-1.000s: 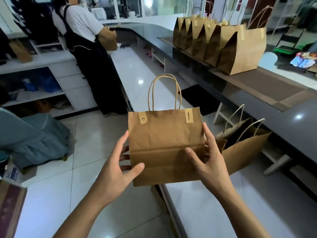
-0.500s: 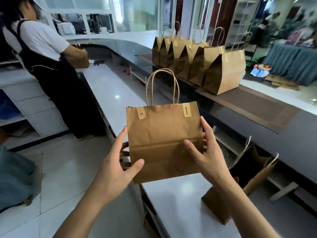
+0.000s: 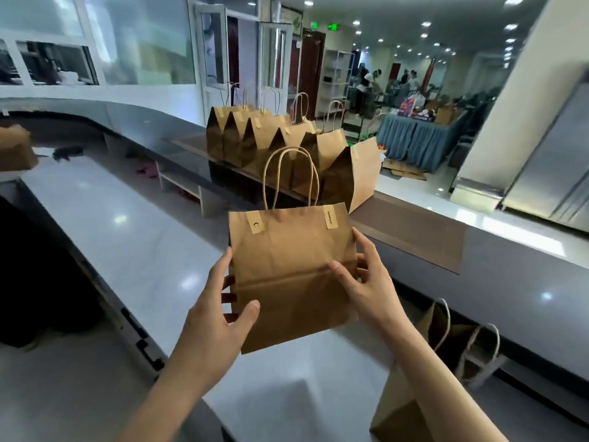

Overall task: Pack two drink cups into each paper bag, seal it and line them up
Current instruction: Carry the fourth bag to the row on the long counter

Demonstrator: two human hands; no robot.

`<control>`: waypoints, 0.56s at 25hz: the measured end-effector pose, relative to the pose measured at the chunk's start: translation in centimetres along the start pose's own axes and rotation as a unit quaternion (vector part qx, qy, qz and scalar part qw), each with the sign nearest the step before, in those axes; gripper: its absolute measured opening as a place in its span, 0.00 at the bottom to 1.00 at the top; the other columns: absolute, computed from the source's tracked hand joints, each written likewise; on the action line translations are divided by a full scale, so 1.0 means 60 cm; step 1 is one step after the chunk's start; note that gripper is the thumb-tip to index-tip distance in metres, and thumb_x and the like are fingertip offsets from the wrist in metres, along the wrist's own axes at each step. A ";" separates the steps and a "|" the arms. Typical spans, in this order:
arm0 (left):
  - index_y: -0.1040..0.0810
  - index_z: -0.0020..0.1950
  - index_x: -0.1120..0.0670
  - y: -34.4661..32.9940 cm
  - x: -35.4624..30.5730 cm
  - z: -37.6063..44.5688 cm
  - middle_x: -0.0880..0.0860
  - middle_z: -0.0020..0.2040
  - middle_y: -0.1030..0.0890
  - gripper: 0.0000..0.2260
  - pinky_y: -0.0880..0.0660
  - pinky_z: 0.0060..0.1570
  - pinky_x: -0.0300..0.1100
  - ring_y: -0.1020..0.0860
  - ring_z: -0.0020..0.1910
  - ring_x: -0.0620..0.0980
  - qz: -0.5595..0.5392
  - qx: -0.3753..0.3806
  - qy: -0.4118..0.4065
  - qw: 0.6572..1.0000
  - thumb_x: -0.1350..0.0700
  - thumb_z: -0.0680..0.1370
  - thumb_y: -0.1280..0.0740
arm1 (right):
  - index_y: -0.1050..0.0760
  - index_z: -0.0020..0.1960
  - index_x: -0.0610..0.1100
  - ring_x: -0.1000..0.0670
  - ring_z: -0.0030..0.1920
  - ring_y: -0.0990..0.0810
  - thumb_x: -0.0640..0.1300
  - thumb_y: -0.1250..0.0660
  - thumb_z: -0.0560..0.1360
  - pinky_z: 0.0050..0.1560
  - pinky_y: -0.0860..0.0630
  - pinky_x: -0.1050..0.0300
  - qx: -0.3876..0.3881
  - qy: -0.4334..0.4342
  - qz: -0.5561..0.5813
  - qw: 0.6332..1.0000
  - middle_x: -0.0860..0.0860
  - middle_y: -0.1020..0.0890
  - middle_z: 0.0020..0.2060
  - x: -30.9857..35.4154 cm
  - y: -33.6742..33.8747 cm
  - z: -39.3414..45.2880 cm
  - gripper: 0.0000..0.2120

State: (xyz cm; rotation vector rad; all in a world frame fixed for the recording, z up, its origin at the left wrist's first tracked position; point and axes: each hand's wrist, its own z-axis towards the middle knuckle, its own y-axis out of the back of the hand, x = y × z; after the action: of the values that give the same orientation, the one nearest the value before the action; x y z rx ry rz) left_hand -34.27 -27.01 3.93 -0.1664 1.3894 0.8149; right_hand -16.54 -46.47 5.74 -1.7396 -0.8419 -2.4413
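Observation:
I hold a sealed brown paper bag (image 3: pixel 291 263) upright in the air above the white counter. Two stickers close its top edge and its twine handles stand up. My left hand (image 3: pixel 220 317) grips its lower left side, thumb on the front and fingers behind. My right hand (image 3: pixel 366 283) grips its right side the same way. On the raised dark ledge behind it stands a row of several sealed bags (image 3: pixel 287 148). The cups are hidden inside the bags.
The white counter (image 3: pixel 127 244) runs from me to the far left. An open bag (image 3: pixel 424 371) with loose handles leans at the lower right under the ledge. Another brown bag (image 3: pixel 16 148) sits at the far left edge. People stand around tables in the far background.
The view has swung up and right, and the person in the apron is out of sight. The held bag has moved closer to the row on the ledge. Both hands keep their hold.

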 end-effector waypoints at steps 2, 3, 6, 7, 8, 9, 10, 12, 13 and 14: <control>0.50 0.67 0.18 -0.011 -0.002 0.029 0.33 0.63 0.28 0.36 0.26 0.40 0.25 0.23 0.57 0.35 -0.010 0.010 -0.005 1.000 0.49 0.78 0.30 | 0.40 0.76 0.67 0.50 0.61 0.21 0.62 0.29 0.74 0.62 0.21 0.50 -0.007 -0.014 -0.007 1.000 0.53 0.23 0.64 0.002 0.013 0.025 0.34; 0.50 0.68 0.18 -0.020 -0.005 0.041 0.34 0.64 0.29 0.36 0.26 0.45 0.27 0.23 0.60 0.38 -0.011 0.013 -0.009 1.000 0.48 0.78 0.30 | 0.39 0.75 0.66 0.49 0.61 0.21 0.62 0.29 0.74 0.62 0.21 0.48 -0.012 -0.021 -0.012 1.000 0.53 0.22 0.63 0.003 0.021 0.037 0.33; 0.50 0.72 0.22 -0.052 -0.019 0.073 0.35 0.67 0.30 0.35 0.22 0.55 0.38 0.25 0.65 0.43 -0.014 0.009 -0.023 1.000 0.47 0.79 0.31 | 0.33 0.71 0.62 0.50 0.59 0.19 0.63 0.30 0.74 0.58 0.18 0.49 -0.016 -0.049 -0.008 0.999 0.52 0.19 0.60 0.007 0.055 0.081 0.27; 0.50 0.72 0.22 -0.064 -0.024 0.084 0.36 0.68 0.30 0.35 0.21 0.57 0.42 0.25 0.65 0.44 -0.015 0.005 -0.027 1.000 0.47 0.79 0.31 | 0.32 0.69 0.61 0.51 0.57 0.18 0.61 0.30 0.75 0.56 0.18 0.51 -0.013 -0.057 -0.007 0.998 0.52 0.18 0.59 0.008 0.067 0.096 0.25; 0.50 0.72 0.22 -0.075 -0.028 0.093 0.38 0.69 0.29 0.35 0.21 0.59 0.45 0.25 0.65 0.45 -0.014 0.002 -0.030 0.999 0.48 0.79 0.31 | 0.32 0.69 0.60 0.51 0.56 0.18 0.59 0.29 0.76 0.56 0.17 0.50 -0.010 -0.062 -0.006 0.998 0.51 0.18 0.58 0.008 0.078 0.111 0.24; 0.50 0.71 0.21 -0.087 -0.033 0.103 0.39 0.69 0.28 0.35 0.21 0.60 0.47 0.25 0.65 0.46 -0.013 -0.001 -0.033 0.999 0.48 0.79 0.31 | 0.31 0.69 0.59 0.50 0.56 0.18 0.56 0.29 0.77 0.56 0.17 0.49 -0.009 -0.066 -0.003 0.998 0.51 0.19 0.58 0.007 0.091 0.126 0.23; 0.50 0.70 0.20 -0.097 -0.040 0.111 0.40 0.71 0.29 0.35 0.21 0.61 0.49 0.25 0.66 0.47 -0.015 -0.004 -0.035 0.999 0.49 0.79 0.31 | 0.31 0.70 0.58 0.50 0.57 0.19 0.55 0.29 0.77 0.56 0.17 0.48 -0.009 -0.066 -0.002 0.998 0.52 0.19 0.58 0.007 0.103 0.139 0.23; 0.50 0.70 0.20 -0.116 -0.052 0.127 0.40 0.73 0.30 0.36 0.22 0.62 0.51 0.25 0.67 0.49 -0.025 -0.012 -0.039 0.999 0.51 0.79 0.31 | 0.30 0.71 0.57 0.51 0.57 0.20 0.55 0.29 0.77 0.55 0.18 0.49 -0.013 -0.053 -0.011 0.998 0.52 0.21 0.58 0.005 0.123 0.165 0.24; 0.50 0.71 0.21 -0.128 -0.056 0.136 0.39 0.72 0.31 0.36 0.22 0.62 0.51 0.25 0.67 0.49 -0.029 -0.015 -0.040 0.999 0.51 0.79 0.31 | 0.30 0.72 0.56 0.51 0.57 0.20 0.55 0.28 0.77 0.55 0.18 0.49 -0.016 -0.048 -0.021 0.998 0.52 0.21 0.58 0.003 0.135 0.179 0.25; 0.50 0.71 0.21 -0.141 -0.059 0.145 0.37 0.71 0.31 0.36 0.22 0.62 0.51 0.25 0.67 0.49 -0.031 -0.018 -0.040 0.999 0.51 0.79 0.31 | 0.29 0.72 0.56 0.50 0.57 0.20 0.54 0.28 0.77 0.56 0.18 0.48 -0.018 -0.050 -0.027 0.998 0.51 0.21 0.58 -0.001 0.146 0.193 0.25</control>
State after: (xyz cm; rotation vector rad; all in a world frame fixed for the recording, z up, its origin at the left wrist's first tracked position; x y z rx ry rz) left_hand -22.14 -29.72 6.07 -0.2022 1.2881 0.7875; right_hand -3.61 -48.85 11.94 -1.8903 -0.8714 -2.4356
